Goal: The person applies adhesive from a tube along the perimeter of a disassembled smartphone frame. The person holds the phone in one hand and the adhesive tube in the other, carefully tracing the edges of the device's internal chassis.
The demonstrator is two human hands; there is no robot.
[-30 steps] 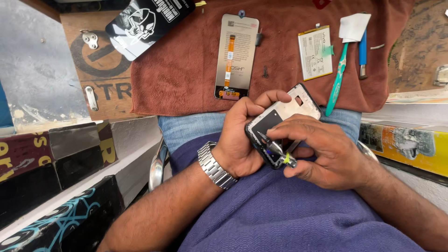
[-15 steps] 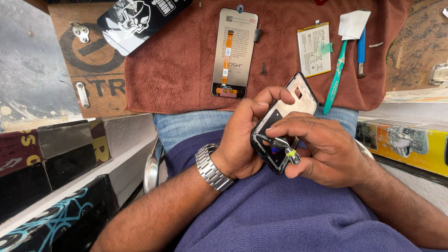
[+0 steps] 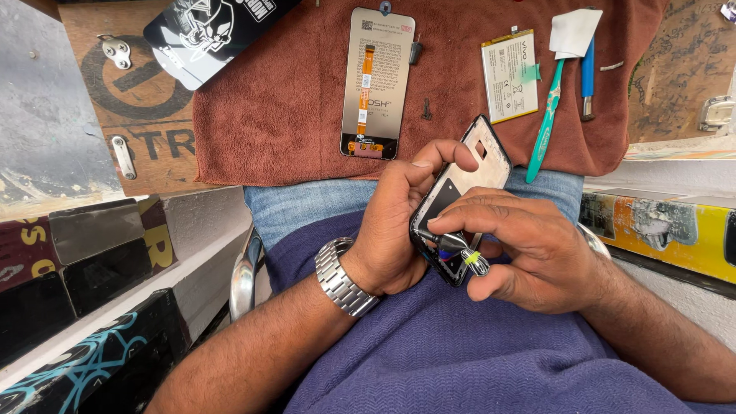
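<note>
rust-brown towel (image 3: 284, 115) is spread over the wooden bench top, and the work sits just below its front edge, over the person's lap. left hand (image 3: 399, 230) is wrapped around the lower part of an opened phone frame (image 3: 468, 192), thumb up along its left side, holding it tilted with the camera cutout toward the bench. right hand (image 3: 529, 249) is pinched narrow on a small screwdriver (image 3: 460, 249) with a yellow-green band, tip down in the bottom of the frame. right fingers cover the frame's lower right edge, so what the tip touches can't be made out. on the towel: a replacement screen (image 3: 379, 80) with an orange ribbon lies face down in the middle, a flat battery (image 3: 507, 75) to its right, then a teal toothbrush (image 3: 546, 126) and a blue tool (image 3: 588, 73) near the right edge. a black printed phone cover (image 3: 211, 31) overlaps the towel's far left corner. a steel watch (image 3: 345, 276) is on the left wrist.
</note>
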